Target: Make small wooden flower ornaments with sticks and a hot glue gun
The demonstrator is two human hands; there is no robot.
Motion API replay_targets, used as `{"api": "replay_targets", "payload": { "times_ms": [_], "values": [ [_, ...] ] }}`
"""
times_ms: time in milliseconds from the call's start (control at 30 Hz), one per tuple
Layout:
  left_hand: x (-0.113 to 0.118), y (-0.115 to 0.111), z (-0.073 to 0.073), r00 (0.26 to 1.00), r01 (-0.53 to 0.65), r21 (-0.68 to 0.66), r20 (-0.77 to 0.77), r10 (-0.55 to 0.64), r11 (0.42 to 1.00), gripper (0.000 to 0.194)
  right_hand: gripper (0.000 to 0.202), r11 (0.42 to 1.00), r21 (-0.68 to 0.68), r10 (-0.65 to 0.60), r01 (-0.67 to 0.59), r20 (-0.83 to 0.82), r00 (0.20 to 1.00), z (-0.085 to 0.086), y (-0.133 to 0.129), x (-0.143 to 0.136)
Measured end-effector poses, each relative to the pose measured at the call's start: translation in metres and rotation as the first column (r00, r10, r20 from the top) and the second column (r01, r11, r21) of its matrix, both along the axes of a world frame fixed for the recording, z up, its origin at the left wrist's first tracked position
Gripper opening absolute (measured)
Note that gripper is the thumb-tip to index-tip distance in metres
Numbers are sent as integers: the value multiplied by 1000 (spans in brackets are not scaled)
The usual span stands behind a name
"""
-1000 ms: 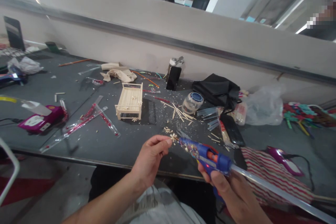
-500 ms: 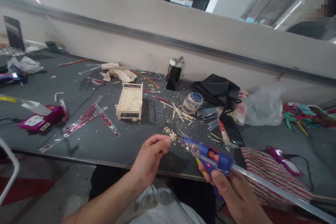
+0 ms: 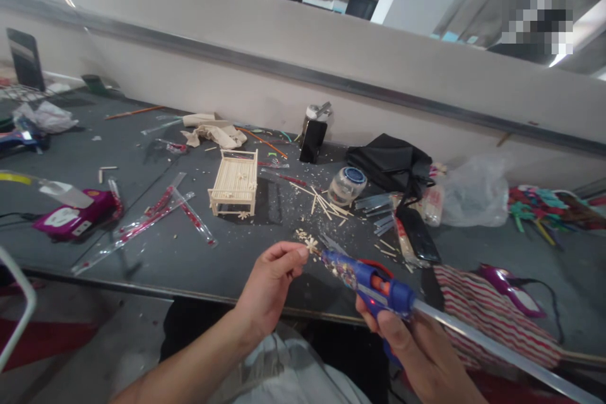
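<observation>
Between the thumb and fingertips of my left hand (image 3: 274, 290) is a small pale wooden flower (image 3: 311, 245). My right hand (image 3: 411, 341) is wrapped round the handle of a blue glue gun (image 3: 374, 284), whose nozzle points left, right at the flower. A long clear glue stick (image 3: 502, 344) sticks out of the gun's back end. Pale wood bits cling to the gun's front. Farther back on the left stands a miniature bed of pale sticks (image 3: 234, 180), with small flower pieces on and beside it.
A jar with a blue lid (image 3: 348, 186), loose wooden sticks (image 3: 323, 203) and clear glue sticks (image 3: 383, 222) lie beyond my hands. A phone (image 3: 312, 141) stands upright near the wall. To the right are a dark phone (image 3: 419, 233) and a striped cloth (image 3: 492, 315); plastic sleeves (image 3: 194, 218) lie left.
The glue gun in my right hand has shifted slightly left, its nozzle closer to the flower. My left hand has hardly moved. The person beyond the partition at the upper right has moved left.
</observation>
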State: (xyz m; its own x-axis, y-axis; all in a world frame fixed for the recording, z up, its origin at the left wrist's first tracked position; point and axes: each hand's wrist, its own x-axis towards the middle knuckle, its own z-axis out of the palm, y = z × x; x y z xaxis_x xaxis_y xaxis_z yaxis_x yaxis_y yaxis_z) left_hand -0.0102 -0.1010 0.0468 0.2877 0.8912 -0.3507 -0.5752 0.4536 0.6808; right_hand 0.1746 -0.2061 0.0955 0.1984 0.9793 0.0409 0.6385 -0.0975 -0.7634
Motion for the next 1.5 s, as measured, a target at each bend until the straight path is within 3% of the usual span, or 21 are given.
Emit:
{"api": "replay_targets", "payload": {
  "times_ms": [600, 833, 1000, 1200, 1333, 1500],
  "values": [
    [-2, -3, 3, 999, -12, 35, -39, 13, 999, 14, 47, 999, -41, -23, 22, -16, 1000, 4, -2, -7],
    [-3, -4, 2, 997, -28, 51, -75, 32, 998, 12, 40, 1000, -18, 4, -7, -187, 982, -5, -3, 12],
    [-5, -5, 3, 991, -36, 102, -126, 48, 994, 13, 51, 1000, -11, -17, 15, -278, 960, 2, -3, 13],
    [-10, -5, 9, 979, -10, 213, -197, 52, 977, 13, 51, 995, -17, 83, -94, -332, 940, -1, -10, 33],
    [-15, -3, 14, 941, 22, 407, -316, 118, 913, 8, 44, 994, -49, 78, -96, -291, 953, -2, -13, 40],
    [-22, 0, 20, 837, 87, 704, -435, 332, 704, 6, 43, 990, -48, 114, -133, -278, 954, 2, -11, 35]
  ]
}}
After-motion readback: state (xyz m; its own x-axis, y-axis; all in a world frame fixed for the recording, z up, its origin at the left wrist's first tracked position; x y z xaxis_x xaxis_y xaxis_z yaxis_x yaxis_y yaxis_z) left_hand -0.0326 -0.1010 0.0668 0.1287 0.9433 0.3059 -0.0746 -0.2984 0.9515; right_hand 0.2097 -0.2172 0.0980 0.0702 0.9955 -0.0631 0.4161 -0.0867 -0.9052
